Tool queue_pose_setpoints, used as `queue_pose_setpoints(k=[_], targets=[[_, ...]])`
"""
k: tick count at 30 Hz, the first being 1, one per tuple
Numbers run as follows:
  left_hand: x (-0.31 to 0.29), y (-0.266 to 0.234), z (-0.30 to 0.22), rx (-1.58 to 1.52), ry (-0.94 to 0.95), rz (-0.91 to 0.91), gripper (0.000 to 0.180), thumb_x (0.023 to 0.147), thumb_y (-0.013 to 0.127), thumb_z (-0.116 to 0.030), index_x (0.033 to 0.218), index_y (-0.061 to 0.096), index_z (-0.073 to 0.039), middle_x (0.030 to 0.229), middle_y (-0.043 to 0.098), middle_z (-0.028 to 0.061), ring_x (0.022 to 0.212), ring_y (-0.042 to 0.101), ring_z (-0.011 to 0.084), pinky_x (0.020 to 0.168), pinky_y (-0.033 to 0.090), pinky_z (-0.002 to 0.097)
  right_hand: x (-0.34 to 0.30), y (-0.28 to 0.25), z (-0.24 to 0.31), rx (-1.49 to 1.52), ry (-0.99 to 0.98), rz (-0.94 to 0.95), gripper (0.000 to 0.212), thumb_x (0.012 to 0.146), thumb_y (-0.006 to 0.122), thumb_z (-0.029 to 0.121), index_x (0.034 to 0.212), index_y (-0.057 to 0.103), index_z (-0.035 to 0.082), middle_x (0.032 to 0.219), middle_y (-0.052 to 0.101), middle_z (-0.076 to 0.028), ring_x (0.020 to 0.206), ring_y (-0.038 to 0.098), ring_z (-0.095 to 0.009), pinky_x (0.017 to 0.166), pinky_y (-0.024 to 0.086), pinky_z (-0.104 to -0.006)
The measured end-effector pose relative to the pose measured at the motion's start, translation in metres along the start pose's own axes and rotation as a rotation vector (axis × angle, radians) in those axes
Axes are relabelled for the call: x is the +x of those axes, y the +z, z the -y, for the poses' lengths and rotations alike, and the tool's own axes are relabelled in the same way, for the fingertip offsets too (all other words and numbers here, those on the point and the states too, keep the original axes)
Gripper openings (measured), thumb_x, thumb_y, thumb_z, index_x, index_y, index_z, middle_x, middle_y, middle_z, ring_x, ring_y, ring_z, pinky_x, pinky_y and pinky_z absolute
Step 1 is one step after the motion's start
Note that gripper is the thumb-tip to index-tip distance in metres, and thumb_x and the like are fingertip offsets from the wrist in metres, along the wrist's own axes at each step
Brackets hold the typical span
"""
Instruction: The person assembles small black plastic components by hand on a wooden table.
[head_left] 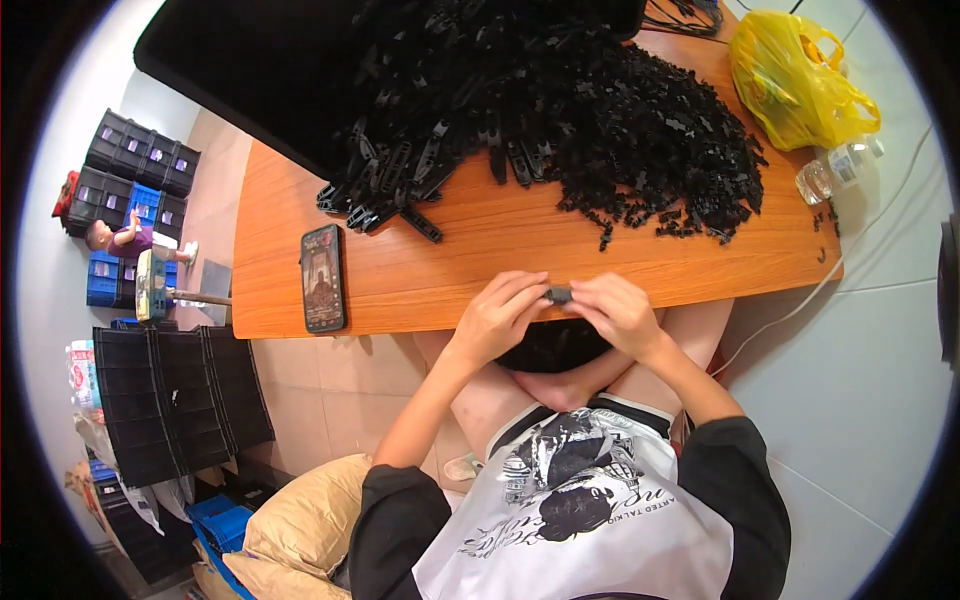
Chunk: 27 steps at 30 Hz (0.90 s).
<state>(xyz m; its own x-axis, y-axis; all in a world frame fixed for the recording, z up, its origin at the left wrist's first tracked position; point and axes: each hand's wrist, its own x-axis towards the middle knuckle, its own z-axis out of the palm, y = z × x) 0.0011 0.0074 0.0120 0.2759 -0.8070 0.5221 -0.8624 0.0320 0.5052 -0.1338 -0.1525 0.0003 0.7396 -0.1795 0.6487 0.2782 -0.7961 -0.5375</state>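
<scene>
At the table's front edge, my left hand [505,312] and my right hand [617,312] meet over a small black plastic part [558,295]. Fingertips of both hands pinch it from either side, covering its ends. Beyond my hands, a large heap of small black plastic pieces [660,140] spreads over the wooden table [480,250]. Longer black slotted parts [400,170] lie at the heap's left side, nearer the middle of the table.
A phone [323,278] with a lit screen lies left. A large black bin [250,75] stands back left. At right are a yellow plastic bag [800,85], a clear bottle [838,170] and a white cable [800,305]. A child [135,238] stands by stacked crates [140,150].
</scene>
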Motion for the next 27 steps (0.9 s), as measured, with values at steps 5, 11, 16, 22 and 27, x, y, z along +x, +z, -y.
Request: queue_pose_setpoints(k=[5, 11, 16, 22, 27], targets=[[0.007, -0.028, 0.024, 0.380, -0.470, -0.429, 0.025, 0.078, 0.066, -0.013, 0.097, 0.054, 0.000, 0.097, 0.052, 0.0188, 0.090, 0.052, 0.0340, 0.078, 0.044, 0.0392, -0.023, -0.017, 0.020, 0.032, -0.116, 0.191, 0.021, 0.065, 0.073, 0.005, 0.081, 0.062, 0.001, 0.093, 0.064, -0.010, 0.078, 0.062, -0.023, 0.063, 0.050, -0.0312], [0.000, -0.030, 0.060, 0.499, -0.465, -0.417, 0.023, 0.080, 0.064, -0.009, 0.097, 0.051, 0.001, 0.103, 0.045, 0.0224, 0.089, 0.051, 0.0358, 0.074, 0.043, 0.0421, 0.002, -0.016, 0.015, -0.123, 0.065, -0.072, 0.023, 0.069, 0.073, 0.013, 0.083, 0.060, 0.000, 0.091, 0.060, -0.011, 0.078, 0.059, -0.027, 0.065, 0.049, -0.0350], [-0.013, -0.030, 0.033, 0.324, -0.681, -0.354, 0.016, 0.082, 0.059, -0.002, 0.095, 0.050, 0.002, 0.101, 0.050, 0.0179, 0.086, 0.055, 0.0286, 0.073, 0.045, 0.0370, 0.032, -0.005, -0.009, -0.326, 0.441, -0.163, 0.036, 0.068, 0.075, 0.011, 0.094, 0.054, -0.001, 0.084, 0.053, -0.011, 0.075, 0.055, -0.028, 0.067, 0.047, -0.0344], [-0.017, -0.010, -0.028, -1.365, -0.895, -0.564, 0.033, 0.087, 0.054, 0.000, 0.118, 0.044, -0.001, 0.112, 0.053, 0.0137, 0.100, 0.055, 0.0183, 0.090, 0.044, 0.0295, 0.006, 0.001, -0.007, -0.274, 0.334, -0.087, 0.027, 0.073, 0.067, 0.000, 0.096, 0.053, -0.001, 0.086, 0.057, -0.013, 0.079, 0.055, -0.028, 0.071, 0.046, -0.0350], [-0.016, 0.011, -0.039, -1.559, -0.874, -0.505, 0.048, 0.089, 0.052, -0.002, 0.133, 0.033, -0.006, 0.120, 0.050, 0.0185, 0.106, 0.054, 0.0221, 0.096, 0.042, 0.0341, 0.011, -0.005, -0.004, -0.235, 0.316, -0.117, 0.032, 0.074, 0.066, 0.001, 0.103, 0.053, -0.002, 0.098, 0.058, -0.017, 0.089, 0.055, -0.030, 0.074, 0.047, -0.0346]])
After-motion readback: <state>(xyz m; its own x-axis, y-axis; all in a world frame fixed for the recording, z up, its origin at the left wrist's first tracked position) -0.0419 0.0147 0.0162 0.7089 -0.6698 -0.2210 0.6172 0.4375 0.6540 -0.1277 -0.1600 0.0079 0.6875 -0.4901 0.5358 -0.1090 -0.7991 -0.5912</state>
